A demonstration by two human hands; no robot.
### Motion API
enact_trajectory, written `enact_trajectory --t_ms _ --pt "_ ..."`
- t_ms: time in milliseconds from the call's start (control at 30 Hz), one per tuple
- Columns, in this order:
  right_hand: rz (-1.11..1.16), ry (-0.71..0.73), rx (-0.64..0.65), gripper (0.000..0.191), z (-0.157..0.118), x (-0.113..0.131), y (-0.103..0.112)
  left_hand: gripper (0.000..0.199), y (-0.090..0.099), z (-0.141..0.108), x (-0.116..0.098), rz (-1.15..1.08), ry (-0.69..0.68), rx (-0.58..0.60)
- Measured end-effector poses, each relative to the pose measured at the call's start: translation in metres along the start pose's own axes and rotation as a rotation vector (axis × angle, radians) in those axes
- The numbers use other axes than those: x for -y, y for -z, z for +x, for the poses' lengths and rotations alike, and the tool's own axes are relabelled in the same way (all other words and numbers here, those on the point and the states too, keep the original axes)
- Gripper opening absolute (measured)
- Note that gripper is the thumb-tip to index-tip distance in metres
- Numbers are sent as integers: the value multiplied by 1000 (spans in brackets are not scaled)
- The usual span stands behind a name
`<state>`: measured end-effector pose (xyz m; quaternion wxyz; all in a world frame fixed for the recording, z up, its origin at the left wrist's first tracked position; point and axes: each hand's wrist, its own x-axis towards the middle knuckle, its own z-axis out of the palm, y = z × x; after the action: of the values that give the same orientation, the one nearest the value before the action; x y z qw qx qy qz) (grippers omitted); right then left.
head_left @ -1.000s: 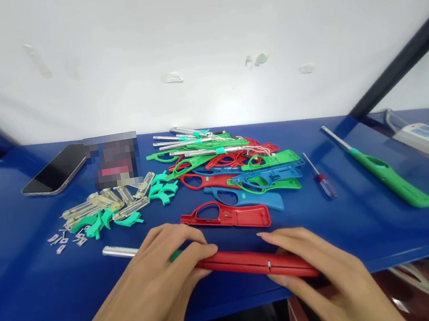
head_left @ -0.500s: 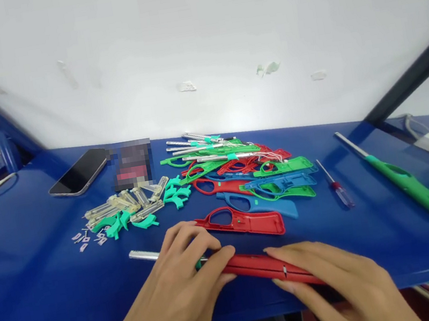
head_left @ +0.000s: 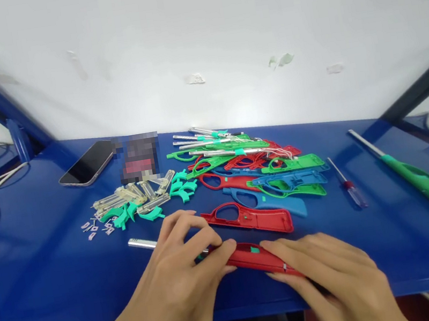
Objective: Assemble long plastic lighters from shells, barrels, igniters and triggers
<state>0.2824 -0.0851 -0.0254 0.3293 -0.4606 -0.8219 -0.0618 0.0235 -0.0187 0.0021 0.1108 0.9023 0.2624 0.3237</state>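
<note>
Between both hands is a red long-nosed lighter (head_left: 250,261), lying roughly level above the table's front part. Its silver nozzle (head_left: 142,243) sticks out to the left from behind my left hand (head_left: 187,273). That hand is closed, thumb and fingers pinching the body near the nozzle end. My right hand (head_left: 330,272) grips the handle end, thumb below and fingers on top. A thin seam runs along the lighter's side, and a green trigger piece shows in its loop. Just behind lies a loose red casing half (head_left: 264,219).
Behind lie red, blue and green casing halves (head_left: 266,204) and silver nozzles (head_left: 217,152). Clear fuel tanks (head_left: 152,203), green triggers (head_left: 182,187) and tiny pink-and-metal parts (head_left: 92,236) are at left, near a phone (head_left: 87,164). A screwdriver (head_left: 353,194) and a green lighter (head_left: 425,181) lie right.
The red lighter has rolled slightly in my hands, so its loop and green trigger show now. Both hands keep their grip. The whole view has shifted a little.
</note>
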Motion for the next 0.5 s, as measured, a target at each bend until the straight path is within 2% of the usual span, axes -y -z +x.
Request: enact_trajectory --t_ms 233,367,500 --pt "51 -27 20 23 -2 0 0 22 -3 4 1 54 -54 -65" --pt "57 -22 15 23 -3 0 -1 23 -3 4 0 105 -72 -66" --pt "51 -31 -6 22 -4 -1 -2 21 -2 1 1 76 -31 -33"
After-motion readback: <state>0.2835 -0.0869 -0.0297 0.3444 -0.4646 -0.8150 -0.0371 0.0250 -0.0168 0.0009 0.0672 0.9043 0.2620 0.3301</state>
